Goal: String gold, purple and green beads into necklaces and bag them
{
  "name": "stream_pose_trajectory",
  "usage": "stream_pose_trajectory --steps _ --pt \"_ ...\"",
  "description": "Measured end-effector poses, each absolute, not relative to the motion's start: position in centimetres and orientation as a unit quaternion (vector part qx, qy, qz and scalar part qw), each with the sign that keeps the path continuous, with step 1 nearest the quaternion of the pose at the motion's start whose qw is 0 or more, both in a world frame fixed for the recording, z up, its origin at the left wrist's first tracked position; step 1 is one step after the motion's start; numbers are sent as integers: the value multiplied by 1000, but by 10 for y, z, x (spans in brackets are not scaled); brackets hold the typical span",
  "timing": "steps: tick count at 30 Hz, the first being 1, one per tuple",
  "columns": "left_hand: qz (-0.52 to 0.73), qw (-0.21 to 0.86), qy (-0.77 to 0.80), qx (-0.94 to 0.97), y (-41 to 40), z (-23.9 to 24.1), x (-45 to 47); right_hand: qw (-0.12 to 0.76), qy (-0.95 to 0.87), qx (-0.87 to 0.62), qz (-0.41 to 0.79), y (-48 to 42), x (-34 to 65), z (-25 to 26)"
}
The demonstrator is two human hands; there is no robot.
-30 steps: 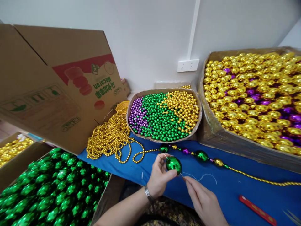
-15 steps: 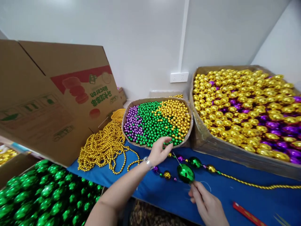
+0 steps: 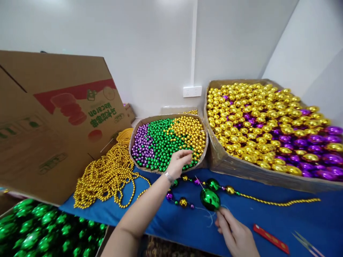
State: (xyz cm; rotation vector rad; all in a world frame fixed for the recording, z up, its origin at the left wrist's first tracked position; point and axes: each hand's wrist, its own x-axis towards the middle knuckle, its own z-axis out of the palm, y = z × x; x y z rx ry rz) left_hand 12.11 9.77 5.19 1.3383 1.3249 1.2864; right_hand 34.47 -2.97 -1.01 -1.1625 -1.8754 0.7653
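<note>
While our right hand (image 3: 235, 230) pinches the lower end of a thin, pale needle (image 3: 199, 181), a large, rounded bead of shiny green (image 3: 210, 200) sits threaded on it, right of the frame's lower centre, above a blue cloth (image 3: 171, 225). Our left hand (image 3: 177, 166), fingers curled, reaches over small, round metallic beads (image 3: 160, 142) in a cardboard tray (image 3: 206, 139) at centre; we cannot tell whether it grips one. To do this well, we should tilt the needle's tip upward so the large bead stays on, and lift one small bead by its sides, leaving its hole free. On the brown cardboard carton (image 3: 66, 142) at left, we read "Macaron" upside down in green; the characters beside it we cannot read with certainty.
</note>
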Motion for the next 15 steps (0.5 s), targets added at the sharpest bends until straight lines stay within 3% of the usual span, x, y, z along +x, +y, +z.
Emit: stream_pose_trajectory --steps 4,15 --pt "594 621 404 313 46 50 117 389 -758 -449 268 -30 340 -7" --pt "615 643 389 241 12 49 120 391 -804 -416 165 -34 334 -3"
